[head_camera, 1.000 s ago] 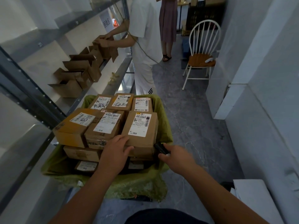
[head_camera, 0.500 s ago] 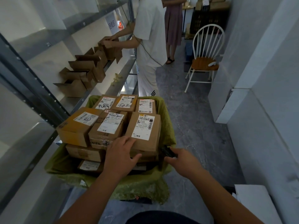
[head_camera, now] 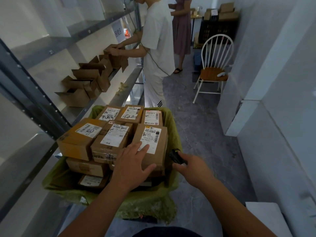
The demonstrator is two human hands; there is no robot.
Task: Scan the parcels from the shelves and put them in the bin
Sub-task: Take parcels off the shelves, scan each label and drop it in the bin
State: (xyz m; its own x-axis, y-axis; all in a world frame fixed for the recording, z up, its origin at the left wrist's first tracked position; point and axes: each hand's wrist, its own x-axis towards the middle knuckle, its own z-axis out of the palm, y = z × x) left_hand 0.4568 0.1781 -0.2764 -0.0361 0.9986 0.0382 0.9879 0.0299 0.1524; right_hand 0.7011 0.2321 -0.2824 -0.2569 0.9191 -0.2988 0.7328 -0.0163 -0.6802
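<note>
— Where is the parcel being handled?

— The near-right parcel sits on top of the pile in the bin, a container lined with a green bag, at about six o'clock in the view. Its white label faces up.

— And the hands?

— The left hand lies flat on that parcel, fingers spread, fingertips on the lower part of the label, thumb along the box's near edge. The right hand, at four o'clock from the parcel, has its fingers curled round a small black scanner, which is just beside the parcel's right edge.

— What else fills the bin?

— More labelled parcels: one with yellow tape at nine o'clock, a middle one touching the handled box, and three in a row at twelve o'clock.

— Beyond it?

— A metal shelf at ten o'clock carries open cardboard boxes. A person in white stands at twelve o'clock, holding one of the boxes there. A white chair stands at two o'clock.
</note>
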